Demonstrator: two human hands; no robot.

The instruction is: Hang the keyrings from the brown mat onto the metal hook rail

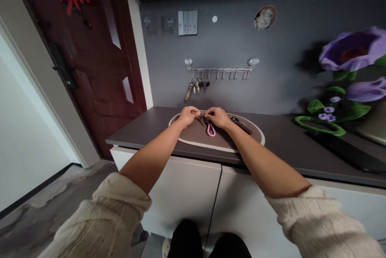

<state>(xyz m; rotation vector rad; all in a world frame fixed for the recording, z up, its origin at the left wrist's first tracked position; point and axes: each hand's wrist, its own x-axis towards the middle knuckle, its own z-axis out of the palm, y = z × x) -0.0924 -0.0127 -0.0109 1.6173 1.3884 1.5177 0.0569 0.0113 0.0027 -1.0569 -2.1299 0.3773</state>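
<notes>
Keys (pixel 202 119) w/ pink loop (pixel 211 130) sit mid-frame, just above the mat (pixel 196 140) on the dark desk (pixel 280 145). L hand (pixel 189 116), left of ctr: fingers narrow, pinching the keys' top end. R hand (pixel 218 117), right of ctr: fingers narrow too, at the loop's top; can't tell if they grip it, too small. Keys prob. light, stiff, a bit slippery; loop looks soft, bendy, not fragile. Best hold: ring end w/ fingertips, other hand on loop's top. Dark key holder (pixel 243 126) lies right of R hand.
</notes>
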